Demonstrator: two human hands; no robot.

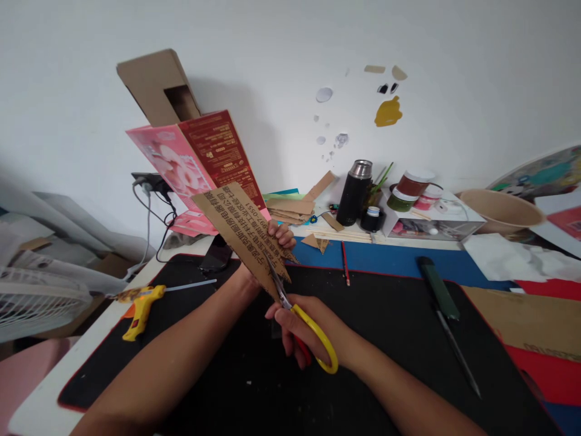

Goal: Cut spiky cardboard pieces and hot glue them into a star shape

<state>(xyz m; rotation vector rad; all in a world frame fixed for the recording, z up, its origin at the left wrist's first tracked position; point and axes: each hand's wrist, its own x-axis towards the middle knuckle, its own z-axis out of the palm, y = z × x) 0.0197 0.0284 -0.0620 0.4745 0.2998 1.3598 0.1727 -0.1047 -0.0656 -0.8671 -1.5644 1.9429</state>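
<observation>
My left hand [281, 235] grips a piece of brown cardboard [236, 224] with dark printed characters, raised above the black desk mat [363, 339]. Part of that hand is hidden behind the cardboard, whose right edge is cut into pointed, jagged strips. In my right hand [304, 321] is a pair of scissors [327, 348] with yellow and red handles, my fingers wrapped through the loops. The scissors' blades reach into the lower part of the cardboard, between its strips.
A yellow glue gun [144, 312] lies left on the mat, near a phone [216, 254]. Rightward are a red pencil [345, 263], a green utility knife [438, 287] and a pen [458, 354]. Behind stand a black thermos [354, 194], paint jars [413, 181] and a pink-red box [218, 151].
</observation>
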